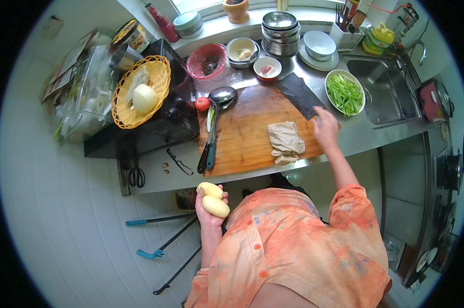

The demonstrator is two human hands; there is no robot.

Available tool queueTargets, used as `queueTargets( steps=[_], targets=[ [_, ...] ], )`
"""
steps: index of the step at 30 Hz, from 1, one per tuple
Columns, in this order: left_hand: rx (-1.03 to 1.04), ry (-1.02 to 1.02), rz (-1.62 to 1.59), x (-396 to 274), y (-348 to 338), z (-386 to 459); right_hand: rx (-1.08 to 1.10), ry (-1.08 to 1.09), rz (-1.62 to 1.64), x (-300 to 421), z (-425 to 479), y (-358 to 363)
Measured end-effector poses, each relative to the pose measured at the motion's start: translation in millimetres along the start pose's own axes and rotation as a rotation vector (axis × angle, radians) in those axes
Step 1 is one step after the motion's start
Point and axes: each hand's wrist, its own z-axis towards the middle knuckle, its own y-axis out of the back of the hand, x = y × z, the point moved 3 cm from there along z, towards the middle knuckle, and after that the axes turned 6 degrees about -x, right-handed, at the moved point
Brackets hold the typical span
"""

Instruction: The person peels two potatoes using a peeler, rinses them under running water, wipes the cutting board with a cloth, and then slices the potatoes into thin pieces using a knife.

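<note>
Two peeled potatoes (215,206) rest in my left hand (208,218), which is curled around them in front of the counter's edge. My right hand (327,131) is over the right side of the wooden cutting board (247,115). Its fingertips are at the near end of a dark, flat cleaver blade (299,94); no handle shows, and whether the fingers grip it is unclear. A crumpled beige cloth (286,140) lies on the board, left of that hand. Two long-handled ladles (215,115) lie along the board's left side, beside a tomato (202,104).
A bowl of cut green vegetables (345,92) stands between board and sink (385,88). Behind the board are stacked steel bowls (280,36) and a small bowl with meat (267,68). At left are a wicker basket (120,104), a peeler (180,161) and scissors (136,176).
</note>
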Motion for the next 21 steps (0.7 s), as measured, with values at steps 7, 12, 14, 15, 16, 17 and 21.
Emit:
queueTargets(
  steps=[7,12,14,15,16,17,21],
  targets=[
    [-0.009,-0.018,-0.049,3,7,-6,0.396,-0.282,-0.412,-86,-4,-25],
    [-0.013,0.012,-0.112,7,13,-9,0.612,-0.309,-0.142,-71,16,-9],
    [0.011,-0.028,-0.1,7,18,-10,0.616,-0.507,0.168,-51,23,9],
    [0.025,-0.043,-0.093,7,19,-10,0.609,-0.607,0.321,-41,24,16],
    [0.021,-0.045,-0.096,6,20,-10,0.614,-0.694,0.497,-25,17,22],
    [0.017,-0.046,-0.098,6,21,-11,0.665,-0.763,0.595,-6,9,28],
    [0.001,0.008,-0.136,4,35,-4,0.524,-0.636,0.612,59,-30,26]
  ],
)
